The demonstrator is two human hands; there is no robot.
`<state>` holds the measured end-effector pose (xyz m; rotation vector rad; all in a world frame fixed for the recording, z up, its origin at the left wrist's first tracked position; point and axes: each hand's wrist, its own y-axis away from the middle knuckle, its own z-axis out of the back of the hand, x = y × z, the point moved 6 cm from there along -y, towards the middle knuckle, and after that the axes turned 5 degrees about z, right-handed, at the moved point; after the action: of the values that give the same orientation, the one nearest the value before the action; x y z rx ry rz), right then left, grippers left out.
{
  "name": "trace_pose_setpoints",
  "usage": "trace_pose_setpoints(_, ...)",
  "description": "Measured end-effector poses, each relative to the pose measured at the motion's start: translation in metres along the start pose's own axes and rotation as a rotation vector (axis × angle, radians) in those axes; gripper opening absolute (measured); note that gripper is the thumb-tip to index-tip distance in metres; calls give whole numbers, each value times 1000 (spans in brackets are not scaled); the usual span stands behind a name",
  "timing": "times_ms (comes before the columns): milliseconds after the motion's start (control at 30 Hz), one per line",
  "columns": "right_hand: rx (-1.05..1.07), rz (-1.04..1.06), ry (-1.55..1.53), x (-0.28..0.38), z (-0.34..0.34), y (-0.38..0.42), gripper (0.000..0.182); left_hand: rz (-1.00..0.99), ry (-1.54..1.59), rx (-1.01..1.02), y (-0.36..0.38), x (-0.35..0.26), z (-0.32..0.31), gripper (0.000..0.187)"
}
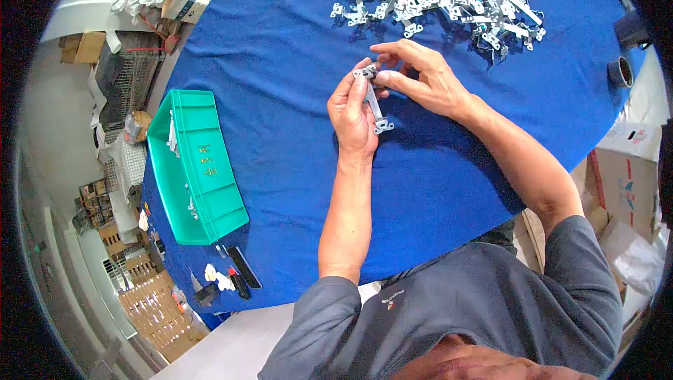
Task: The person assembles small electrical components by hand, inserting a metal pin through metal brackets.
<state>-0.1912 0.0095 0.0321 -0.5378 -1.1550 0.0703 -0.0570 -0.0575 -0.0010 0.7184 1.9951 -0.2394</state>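
Over the blue cloth, my left hand point(352, 117) is closed around a metal bracket point(376, 108), its thumb lying on the upper end. The bracket runs down past the palm to a flat end with holes. On the right, my right hand point(424, 78) reaches to the bracket's upper end, thumb and fingers bent around it; whether the fingertips pinch a small part is too small to tell. Beyond both hands lies a heap of similar metal brackets point(456, 1).
A green bin point(228, 198) with a few metal pieces inside stands at the left on the blue cloth point(294, 191). Near it lie a black phone-like object point(244, 268) and small tools. A dark cup-like object point(620, 71) sits at the right edge, above a white box point(629, 177).
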Motion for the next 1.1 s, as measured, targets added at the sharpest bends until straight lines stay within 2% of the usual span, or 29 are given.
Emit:
trace_pose_setpoints(67,67,-160,-317,-7,-7,1,41,-4,-18,58,0,2,-2,28)
trace_pose_setpoints(267,69,-166,-461,-10,-16,3,39,6,-36,78,0,3,-3,31)
trace_pose_setpoints(667,131,-256,-416,-17,-14,3,36,10,-44,169,1,10,-5,31)
trace_pose_setpoints(767,66,-277,-415,-14,-8,4,41,1,-38,164,3,7,-6,32)
trace_pose_setpoints(800,21,-191,-287,-12,-4,0,43,-2,-32,176,4,6,-8,32)
trace_pose_setpoints(900,-56,-149,-197,-14,2,2,37,-29,-52,32,4,0,-1,34)
trace_pose_setpoints(933,-120,-134,-247,-16,2,2,32,-36,-49,46,6,-2,0,34)
trace_pose_setpoints(967,-186,-109,-286,-18,8,2,28,-25,-125,-47,4,-3,5,34)
trace_pose_setpoints(1000,-182,-98,-136,-9,14,0,20,-12,-195,-135,2,-2,6,34)
trace_pose_setpoints(1067,-166,-73,-184,-3,13,0,17,-53,-238,-142,4,-3,-2,32)
trace_pose_setpoints(1100,-178,5,-153,3,13,-1,16,-75,-241,-134,4,-1,-2,30)
